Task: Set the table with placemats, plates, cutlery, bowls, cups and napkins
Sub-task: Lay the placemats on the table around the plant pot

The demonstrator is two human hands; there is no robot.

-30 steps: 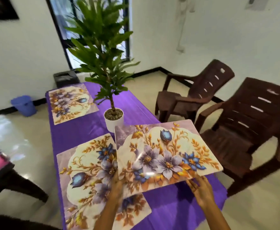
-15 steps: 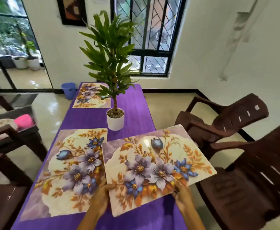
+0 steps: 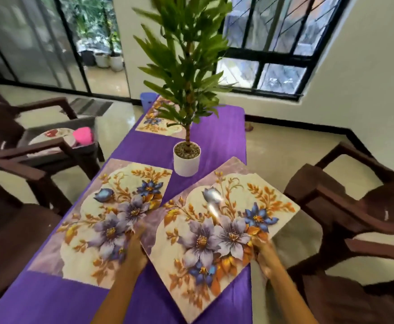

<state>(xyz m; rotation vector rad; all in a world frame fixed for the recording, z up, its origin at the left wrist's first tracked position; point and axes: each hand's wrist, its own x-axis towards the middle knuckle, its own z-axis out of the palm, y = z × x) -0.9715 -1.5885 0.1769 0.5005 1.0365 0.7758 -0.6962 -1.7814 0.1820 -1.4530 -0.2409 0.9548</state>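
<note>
Both hands hold a floral placemat (image 3: 217,232) turned corner-on over the table's near right side.

The mat is a thin, stiff, glossy rectangle (a streak of glare runs down its middle) printed with lilac and blue flowers and orange leaves on cream. The left hand (image 3: 134,250) grips its left edge and the right hand (image 3: 264,253) its right edge, fingers curled round the rim, though blur hides their detail. Its right corner juts past the table edge, and its left corner overlaps a matching second placemat (image 3: 112,220) lying flat on the purple tablecloth (image 3: 51,298). Just beyond stands a white cylindrical pot (image 3: 186,160) with a leafy plant, then a third placemat (image 3: 155,122). Dark brown chairs (image 3: 354,206) flank the table.
</note>
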